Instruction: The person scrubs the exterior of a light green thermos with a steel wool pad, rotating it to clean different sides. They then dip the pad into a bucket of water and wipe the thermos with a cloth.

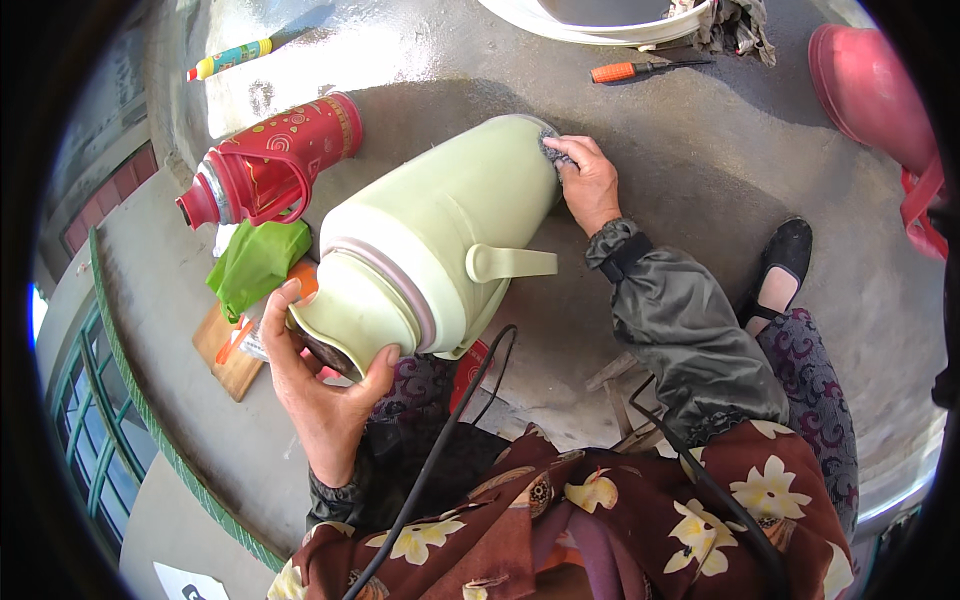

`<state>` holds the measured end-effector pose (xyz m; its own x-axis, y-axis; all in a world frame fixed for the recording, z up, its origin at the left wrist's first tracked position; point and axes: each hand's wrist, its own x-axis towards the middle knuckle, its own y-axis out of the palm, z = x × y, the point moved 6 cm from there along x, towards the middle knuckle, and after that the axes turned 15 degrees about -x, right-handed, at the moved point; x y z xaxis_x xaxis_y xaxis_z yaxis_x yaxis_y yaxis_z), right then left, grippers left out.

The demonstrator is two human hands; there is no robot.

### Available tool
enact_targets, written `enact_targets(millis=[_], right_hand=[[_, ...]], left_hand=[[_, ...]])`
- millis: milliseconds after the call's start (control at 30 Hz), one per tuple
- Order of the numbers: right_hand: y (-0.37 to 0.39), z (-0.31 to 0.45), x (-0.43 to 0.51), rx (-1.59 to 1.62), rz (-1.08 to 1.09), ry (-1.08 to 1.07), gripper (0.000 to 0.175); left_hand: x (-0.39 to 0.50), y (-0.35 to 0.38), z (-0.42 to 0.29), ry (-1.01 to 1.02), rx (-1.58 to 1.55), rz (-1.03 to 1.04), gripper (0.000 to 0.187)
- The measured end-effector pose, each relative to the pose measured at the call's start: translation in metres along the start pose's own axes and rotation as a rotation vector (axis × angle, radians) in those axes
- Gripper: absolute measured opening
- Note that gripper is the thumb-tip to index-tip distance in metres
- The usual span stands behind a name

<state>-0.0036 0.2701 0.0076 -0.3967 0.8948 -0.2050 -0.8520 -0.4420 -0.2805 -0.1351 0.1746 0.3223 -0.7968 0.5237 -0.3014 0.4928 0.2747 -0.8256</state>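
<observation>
A pale green vacuum flask [442, 195] lies tilted in front of me, its base away from me and its spout towards my left. My left hand [330, 397] grips the spout rim, thumb on the near side and fingers at the far side of the mouth. My right hand [592, 187] presses a grey scouring pad [550, 146], which looks like steel wool, against the side near the base. The flask's small side handle [517, 263] sticks out to the right. What supports the flask underneath is mostly hidden.
A red patterned vacuum flask [289, 146] lies beyond, near a green bag [262, 259] and a wooden board [225, 352]. An orange-handled screwdriver [615, 72], a white basin [615, 34], a squeeze bottle [232, 58] and a pinkish-red container [874, 94] are farther off. A black cable [442, 442] crosses near my lap.
</observation>
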Motion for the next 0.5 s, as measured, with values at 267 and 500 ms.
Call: enact_targets(millis=[267, 500], right_hand=[[0.0, 0.046, 0.02, 0.0, 0.197, -0.11, 0.037], [-0.014, 0.12, 0.019, 0.297, 0.452, -0.476, 0.033]], left_hand=[[0.002, -0.002, 0.003, 0.015, -0.015, 0.019, 0.09], [0.0, -0.002, 0.006, -0.059, -0.099, 0.03, 0.089]])
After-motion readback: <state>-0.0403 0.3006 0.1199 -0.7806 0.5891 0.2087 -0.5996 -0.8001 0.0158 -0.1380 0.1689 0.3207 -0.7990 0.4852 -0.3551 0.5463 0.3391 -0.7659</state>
